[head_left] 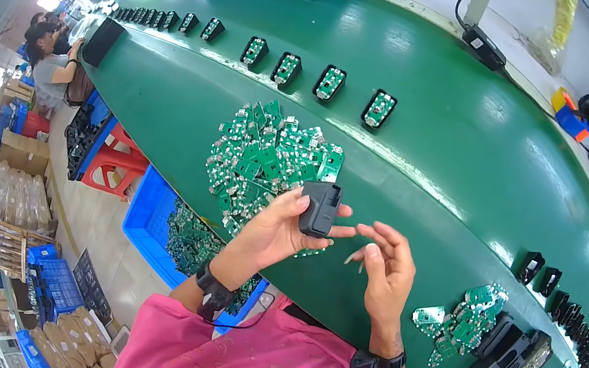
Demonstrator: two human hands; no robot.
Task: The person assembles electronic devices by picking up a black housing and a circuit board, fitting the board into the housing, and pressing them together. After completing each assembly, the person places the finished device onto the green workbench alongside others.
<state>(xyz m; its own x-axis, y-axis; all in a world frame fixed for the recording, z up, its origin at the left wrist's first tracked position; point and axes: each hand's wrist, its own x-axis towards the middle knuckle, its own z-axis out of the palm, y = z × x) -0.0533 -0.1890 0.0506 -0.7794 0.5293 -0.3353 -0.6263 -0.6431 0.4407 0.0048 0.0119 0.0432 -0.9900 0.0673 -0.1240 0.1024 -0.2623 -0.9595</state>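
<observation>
My left hand (273, 229) is closed around a black plastic housing (319, 209), a small box shape with a notch at its upper edge. Just right of it is my right hand (386, 271), its fingers apart and slightly bent, with nothing visible in them. The right fingertips are close to the left hand's fingers; whether they touch I cannot tell. Beyond the left hand a large heap of green circuit boards (261, 151) lies on the green work surface (187, 127), partly hidden by the hand and housing.
Black housings with green boards inside (379, 109) stand in a row along the belt. A smaller board pile (475, 316) lies at right, near black tools (507, 356). Blue bins (150, 210) hold boards below the edge. Other people (50, 61) sit at the far left and lower right.
</observation>
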